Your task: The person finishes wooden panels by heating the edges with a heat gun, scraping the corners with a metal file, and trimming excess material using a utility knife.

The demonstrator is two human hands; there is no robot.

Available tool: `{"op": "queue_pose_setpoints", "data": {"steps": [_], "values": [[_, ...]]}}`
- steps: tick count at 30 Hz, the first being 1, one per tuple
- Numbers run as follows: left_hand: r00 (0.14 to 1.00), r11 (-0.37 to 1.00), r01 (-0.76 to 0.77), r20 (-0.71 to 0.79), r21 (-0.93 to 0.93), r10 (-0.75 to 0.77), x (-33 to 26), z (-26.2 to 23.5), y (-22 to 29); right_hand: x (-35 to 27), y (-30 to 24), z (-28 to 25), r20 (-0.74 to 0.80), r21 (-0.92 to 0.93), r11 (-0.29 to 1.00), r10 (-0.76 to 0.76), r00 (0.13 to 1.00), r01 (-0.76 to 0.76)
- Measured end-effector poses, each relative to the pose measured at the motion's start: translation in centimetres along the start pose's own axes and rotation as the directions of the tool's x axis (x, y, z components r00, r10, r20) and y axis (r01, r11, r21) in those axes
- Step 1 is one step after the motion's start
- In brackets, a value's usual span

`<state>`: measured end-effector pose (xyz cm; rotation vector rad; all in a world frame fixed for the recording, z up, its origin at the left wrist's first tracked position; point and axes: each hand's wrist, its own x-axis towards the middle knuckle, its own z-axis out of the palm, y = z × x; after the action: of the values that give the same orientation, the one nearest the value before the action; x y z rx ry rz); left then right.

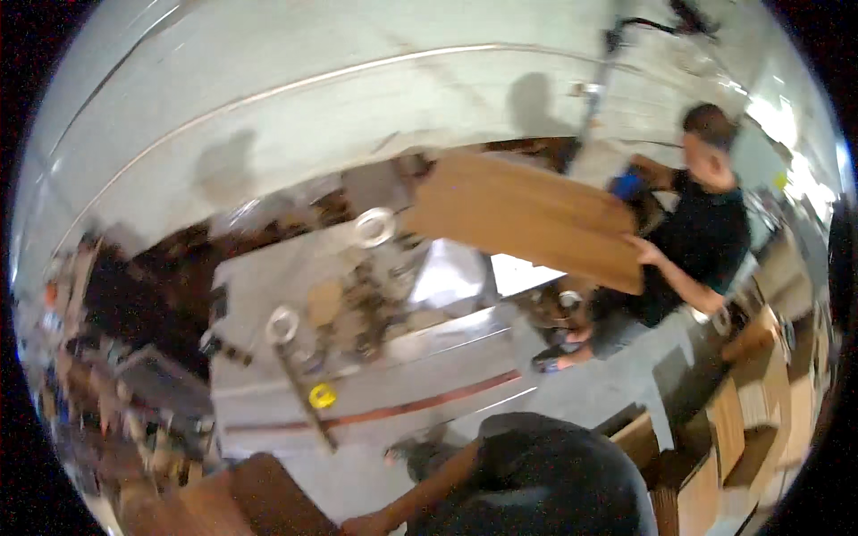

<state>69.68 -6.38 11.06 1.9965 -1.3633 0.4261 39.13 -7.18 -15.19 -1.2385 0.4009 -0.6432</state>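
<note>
My left hand shows only at the lower edge, at the end of a bare forearm that comes out of a dark sleeve. It rests at the edge of a brown cardboard piece at the lower left; its fingers are cut off by the frame. My right hand is out of view. At the right, another person in a black shirt holds a large flat cardboard sheet with both hands, tilted above a grey worktable.
Two white tape rolls, a small yellow object and blurred clutter lie on the table. Open cardboard boxes stand on the floor at the right. Cluttered shelves fill the left side. The picture is tilted and blurred.
</note>
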Motion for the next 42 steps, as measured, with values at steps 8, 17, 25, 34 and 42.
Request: {"op": "queue_pose_setpoints", "data": {"steps": [8, 17, 25, 34, 42], "values": [[0.864, 0.841, 0.502, -0.171, 0.201, -0.474, 1.5, -8.3, -15.3, 11.2, -1.0, -1.0, 0.241, 0.016, 0.942, 0.322, 0.916, -0.335], [0.569, 0.500, 0.819, -0.508, 0.282, -0.647, -8.6, -18.8, -23.1, 22.7, 3.1, 9.4, 0.530, 0.086, 0.841, 0.415, 0.739, -0.534], [0.253, 0.135, 0.956, -0.504, 0.259, -0.826, -17.2, -22.7, -36.4, 31.5, 13.0, 20.9, 0.473, -0.376, 0.771, 0.637, 0.608, -0.514], [0.090, -0.059, 0.968, -0.553, 0.245, -0.828, -25.6, -28.0, -56.6, 43.4, 12.0, 44.1, 0.380, -0.579, 0.684, 0.708, 0.595, -0.444], [-0.032, -0.198, 0.932, -0.474, 0.305, -0.880, -17.8, -31.1, -72.7, 52.2, 20.0, 54.1, 0.413, -0.338, 0.697, 0.714, 0.566, -0.633]]}}
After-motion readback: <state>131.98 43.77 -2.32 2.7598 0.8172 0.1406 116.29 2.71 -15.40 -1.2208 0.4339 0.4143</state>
